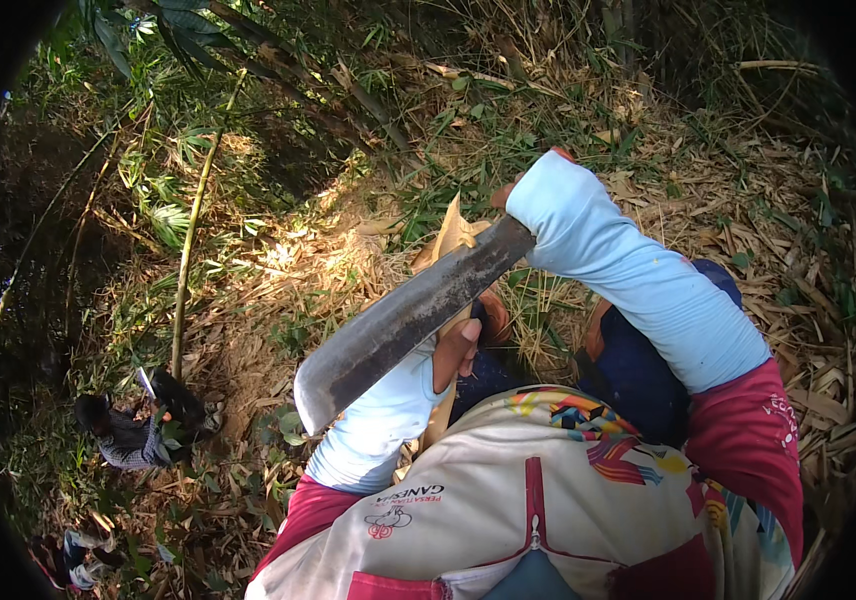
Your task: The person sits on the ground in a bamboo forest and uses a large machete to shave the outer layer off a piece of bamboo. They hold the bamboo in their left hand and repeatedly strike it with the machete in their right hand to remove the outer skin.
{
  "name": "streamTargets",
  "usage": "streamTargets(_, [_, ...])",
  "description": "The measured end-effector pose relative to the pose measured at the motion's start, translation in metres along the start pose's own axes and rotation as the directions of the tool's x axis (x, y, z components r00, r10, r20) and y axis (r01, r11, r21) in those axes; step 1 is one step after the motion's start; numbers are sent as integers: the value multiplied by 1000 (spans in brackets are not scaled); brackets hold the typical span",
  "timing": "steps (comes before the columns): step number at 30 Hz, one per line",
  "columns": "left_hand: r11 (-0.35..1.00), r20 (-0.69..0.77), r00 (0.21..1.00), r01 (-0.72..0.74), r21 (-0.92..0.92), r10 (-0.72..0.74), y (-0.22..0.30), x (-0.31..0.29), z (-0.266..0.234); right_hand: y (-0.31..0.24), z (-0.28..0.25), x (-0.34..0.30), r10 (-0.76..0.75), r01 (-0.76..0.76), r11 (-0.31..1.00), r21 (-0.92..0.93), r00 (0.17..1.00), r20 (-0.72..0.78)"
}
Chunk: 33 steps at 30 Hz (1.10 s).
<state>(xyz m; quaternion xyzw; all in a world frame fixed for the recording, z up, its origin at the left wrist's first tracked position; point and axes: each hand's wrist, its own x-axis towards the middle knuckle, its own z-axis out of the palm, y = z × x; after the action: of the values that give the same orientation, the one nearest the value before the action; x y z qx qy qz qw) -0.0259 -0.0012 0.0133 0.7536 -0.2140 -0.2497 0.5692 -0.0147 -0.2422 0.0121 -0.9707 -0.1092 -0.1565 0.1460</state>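
A broad machete with a dark, worn blade and a brighter edge lies slantwise across the middle, its blunt tip low to the left. My right hand is closed at the blade's upper right end. The light blue sleeve hides most of this hand and the handle. Below the blade, my left hand is wrapped round a pale strip of split wood or bamboo. The strip's splintered top rises beyond the blade, which covers its middle. Whether blade and strip touch, I cannot tell.
Dry leaves and straw cover the ground, with green undergrowth around. A thin upright stem stands at the left. Another person sits at the lower left, holding something pale. Part of a further person shows below. My legs are bent underneath.
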Motion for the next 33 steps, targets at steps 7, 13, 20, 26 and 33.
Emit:
streamTargets(7, [987, 47, 996, -68, -144, 76, -3, 1, -2, 9, 0, 3, 38, -37, 995, -90, 999, 16])
streamTargets(13, [957, 52, 993, -89, -277, 107, -21, 0, -22, 12, -4, 4, 227, -237, 967, 94, 968, 108])
streamTargets(20, [815, -26, 999, -49, -578, 42, -25, 13, -30, -13, 10, -15, -223, 236, 970, 66, 961, -161])
streamTargets(26, [797, -151, 986, -146, -586, 70, -16, 18, -15, -25, 14, -17, -262, 267, 963, 37, 959, -105])
streamTargets(33, [861, -16, 999, -52, -506, 51, -29, 26, -34, -20, 17, -21, -155, 170, 979, 111, 979, -129])
